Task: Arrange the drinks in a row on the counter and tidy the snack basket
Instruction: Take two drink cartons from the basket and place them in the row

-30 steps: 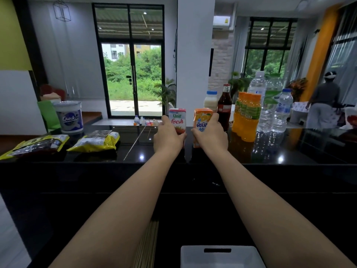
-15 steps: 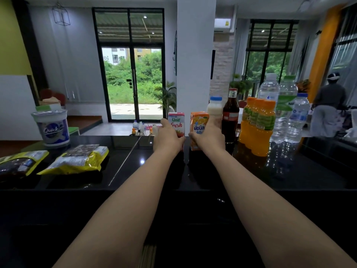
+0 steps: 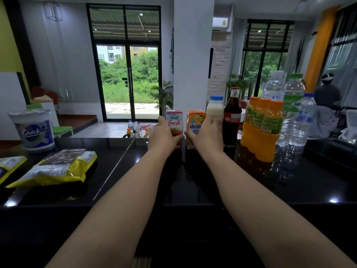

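On the black counter (image 3: 212,182) my left hand (image 3: 163,136) grips a red-and-white Unif Fresh juice carton (image 3: 174,120), which stands upright. Right beside it my right hand (image 3: 207,135) grips an orange juice carton (image 3: 195,120), also upright. To the right stand a small white milk bottle (image 3: 214,108), a dark cola bottle (image 3: 232,117), three orange drink bottles (image 3: 262,128) and several clear water bottles (image 3: 293,113). No snack basket is in view.
Two yellow snack bags (image 3: 58,167) lie on the counter's left part, with a white Quick cup (image 3: 33,130) behind them. A thin stick (image 3: 116,167) lies diagonally on the counter. A person (image 3: 327,93) stands far right in the room.
The camera has tilted and shifted, so the counter appears lower and closer. Both hands stay on the two cartons, which now stand close together near the milk bottle.
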Available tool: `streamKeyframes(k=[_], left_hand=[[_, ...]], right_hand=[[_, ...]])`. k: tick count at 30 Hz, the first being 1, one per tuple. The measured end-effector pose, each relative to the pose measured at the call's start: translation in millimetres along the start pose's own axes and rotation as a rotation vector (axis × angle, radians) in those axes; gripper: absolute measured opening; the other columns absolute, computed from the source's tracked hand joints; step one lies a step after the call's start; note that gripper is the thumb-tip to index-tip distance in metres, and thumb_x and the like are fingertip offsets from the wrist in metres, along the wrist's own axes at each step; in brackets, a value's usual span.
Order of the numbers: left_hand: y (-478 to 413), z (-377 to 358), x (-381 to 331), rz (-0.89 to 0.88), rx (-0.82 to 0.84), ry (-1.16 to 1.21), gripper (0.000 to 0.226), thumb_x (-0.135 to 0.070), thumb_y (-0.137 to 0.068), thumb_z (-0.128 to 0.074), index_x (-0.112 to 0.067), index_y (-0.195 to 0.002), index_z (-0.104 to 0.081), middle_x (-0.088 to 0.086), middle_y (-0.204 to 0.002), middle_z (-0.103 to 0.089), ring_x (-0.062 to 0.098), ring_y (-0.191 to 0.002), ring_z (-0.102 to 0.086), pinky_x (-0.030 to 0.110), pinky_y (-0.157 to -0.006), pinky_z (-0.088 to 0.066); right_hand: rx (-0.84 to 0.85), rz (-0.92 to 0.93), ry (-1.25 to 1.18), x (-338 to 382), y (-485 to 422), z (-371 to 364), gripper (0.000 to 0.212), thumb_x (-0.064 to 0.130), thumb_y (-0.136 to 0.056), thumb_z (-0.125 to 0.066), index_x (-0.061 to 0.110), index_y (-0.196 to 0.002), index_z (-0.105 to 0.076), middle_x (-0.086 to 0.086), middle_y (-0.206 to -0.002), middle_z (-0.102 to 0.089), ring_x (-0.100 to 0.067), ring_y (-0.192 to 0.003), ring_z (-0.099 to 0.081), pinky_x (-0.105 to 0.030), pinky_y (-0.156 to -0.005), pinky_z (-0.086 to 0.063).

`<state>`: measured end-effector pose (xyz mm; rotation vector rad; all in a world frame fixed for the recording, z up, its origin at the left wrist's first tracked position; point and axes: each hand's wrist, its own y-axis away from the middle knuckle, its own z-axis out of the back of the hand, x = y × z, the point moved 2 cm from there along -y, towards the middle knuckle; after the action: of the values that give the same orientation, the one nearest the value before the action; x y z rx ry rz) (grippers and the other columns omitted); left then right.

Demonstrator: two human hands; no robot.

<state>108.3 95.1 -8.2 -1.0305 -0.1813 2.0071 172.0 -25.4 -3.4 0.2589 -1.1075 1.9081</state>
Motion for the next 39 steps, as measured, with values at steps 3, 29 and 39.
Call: streamKeyframes(k=[3, 29, 39], left_hand=[[1.4, 1.0, 4.0, -0.038, -0.036, 0.053, 0.075, -0.039, -0.077, -0.075, -0.016, -0.13, -0.028, 0.013, -0.123, -0.05, 0.034, -0.116, -0.049, 0.045, -0.084, -0.045], [-28.8, -1.9, -9.3, -0.208, 0.011, -0.02, 0.071, -0.021, -0.081, -0.071, -0.03, -0.139, -0.03, 0.008, -0.118, -0.056, 0.027, -0.1, -0.057, 0.033, -0.069, -0.037], [-31.5, -8.8, -14.7, -0.147, 0.014, -0.067, 0.066, -0.023, -0.087, -0.063, -0.039, -0.139, -0.026, 0.011, -0.11, -0.061, 0.033, -0.095, -0.06, 0.036, -0.071, -0.042]], right_hand=[[-0.183, 0.139, 0.054, 5.8, 1.5, 14.8, 0.067, 0.043, -0.081, -0.07, 0.012, -0.13, -0.035, -0.011, -0.131, -0.043, -0.027, -0.12, -0.047, -0.041, -0.088, -0.052], [0.165, 0.625, 0.61, 7.1, -50.3, 15.1, 0.066, 0.028, -0.087, -0.063, 0.015, -0.143, -0.032, -0.004, -0.135, -0.052, -0.021, -0.127, -0.047, -0.044, -0.12, -0.001], [0.034, 0.657, 0.627, -4.2, -44.0, 11.3, 0.069, 0.027, -0.085, -0.065, 0.014, -0.144, -0.031, -0.004, -0.139, -0.044, -0.021, -0.134, -0.037, -0.041, -0.119, -0.001]])
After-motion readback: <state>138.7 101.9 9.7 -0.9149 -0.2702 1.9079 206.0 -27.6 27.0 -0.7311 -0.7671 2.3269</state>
